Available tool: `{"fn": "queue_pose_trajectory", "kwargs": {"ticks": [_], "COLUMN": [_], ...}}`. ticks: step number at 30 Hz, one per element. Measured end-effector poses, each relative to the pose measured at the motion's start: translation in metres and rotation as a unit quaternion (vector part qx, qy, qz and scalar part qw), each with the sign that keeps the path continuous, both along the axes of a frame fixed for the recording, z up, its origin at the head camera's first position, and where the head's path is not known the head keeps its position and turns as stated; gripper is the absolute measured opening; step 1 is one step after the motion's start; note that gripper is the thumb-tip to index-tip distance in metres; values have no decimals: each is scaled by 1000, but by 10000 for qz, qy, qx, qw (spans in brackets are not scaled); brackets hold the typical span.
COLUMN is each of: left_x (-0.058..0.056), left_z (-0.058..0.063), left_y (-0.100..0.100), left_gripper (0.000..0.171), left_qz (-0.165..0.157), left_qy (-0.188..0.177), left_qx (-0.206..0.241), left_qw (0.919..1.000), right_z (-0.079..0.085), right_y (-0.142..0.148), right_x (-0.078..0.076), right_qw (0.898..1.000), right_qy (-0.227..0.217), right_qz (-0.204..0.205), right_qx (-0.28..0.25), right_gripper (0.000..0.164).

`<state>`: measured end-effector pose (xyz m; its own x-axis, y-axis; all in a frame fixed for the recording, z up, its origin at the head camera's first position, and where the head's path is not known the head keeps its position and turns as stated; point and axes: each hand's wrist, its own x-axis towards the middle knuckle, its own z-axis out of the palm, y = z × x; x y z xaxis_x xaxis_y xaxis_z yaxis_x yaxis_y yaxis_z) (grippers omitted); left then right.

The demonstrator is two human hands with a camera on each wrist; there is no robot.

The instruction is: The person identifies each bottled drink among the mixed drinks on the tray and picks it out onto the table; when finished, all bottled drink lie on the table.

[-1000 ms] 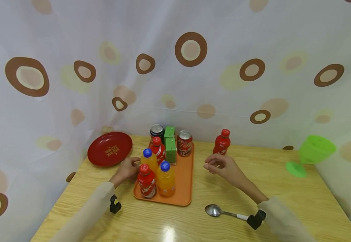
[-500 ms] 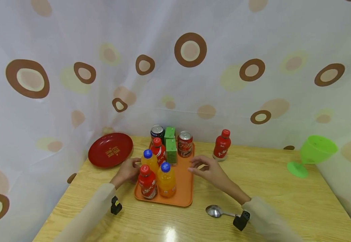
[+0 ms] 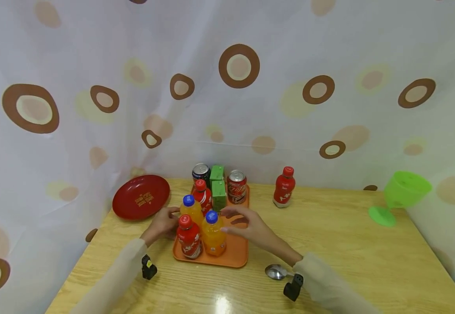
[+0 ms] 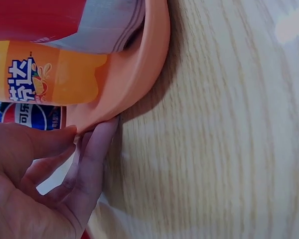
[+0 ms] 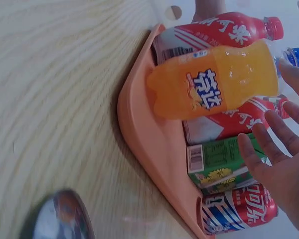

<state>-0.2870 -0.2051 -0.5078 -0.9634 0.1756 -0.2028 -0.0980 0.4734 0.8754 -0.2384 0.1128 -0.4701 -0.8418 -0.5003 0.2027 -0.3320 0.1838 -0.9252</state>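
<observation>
The left hand point(image 3: 162, 223) I see from my remote station pinches the orange tray point(image 3: 236, 252) by its rim, while the right hand point(image 3: 252, 227), released with fingers spread, hangs just beside the front orange-soda bottle point(image 3: 213, 240), 1 of 2 standing on that tray.

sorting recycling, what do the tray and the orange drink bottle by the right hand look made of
Tray: probably matte moulded plastic, from its even colour and rounded rim. Orange drink bottle: likely clear, glossy plastic, from its lobed base and see-through walls.
</observation>
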Motion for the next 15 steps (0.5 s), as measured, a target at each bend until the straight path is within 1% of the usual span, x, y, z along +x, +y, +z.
{"fn": "queue_pose_trajectory", "kwargs": {"ticks": [2,4,7,9,12,15], "left_x": [0,0,0,0,0,2], "left_z": [0,-1,-3,-5,-4,-3], "left_y": [0,-1,-2,-2,-2,-1], "left_gripper": [47,47,46,45,43,41], "left_qz": [60,74,93,80,89,70], "left_qy": [-100,-157,-158,-128,-63,-37], "left_qx": [107,166,208,189,117,62], "left_qw": [9999,9997,9996,9997,9999,9999], "right_z": [0,0,-2,-5,-11,-19], "right_y": [-2,-4,-7,-11,-17,-22], "right_x": [1,1,3,4,5,8], "right_qw": [9999,9997,9990,9981,9970,9969], "right_qy": [-92,-156,-327,-452,-585,-646], "right_qz": [101,189,297,399,445,383], "right_qx": [-55,-87,-74,-136,-256,-236], "right_gripper": [51,58,71,76,77,72]}}
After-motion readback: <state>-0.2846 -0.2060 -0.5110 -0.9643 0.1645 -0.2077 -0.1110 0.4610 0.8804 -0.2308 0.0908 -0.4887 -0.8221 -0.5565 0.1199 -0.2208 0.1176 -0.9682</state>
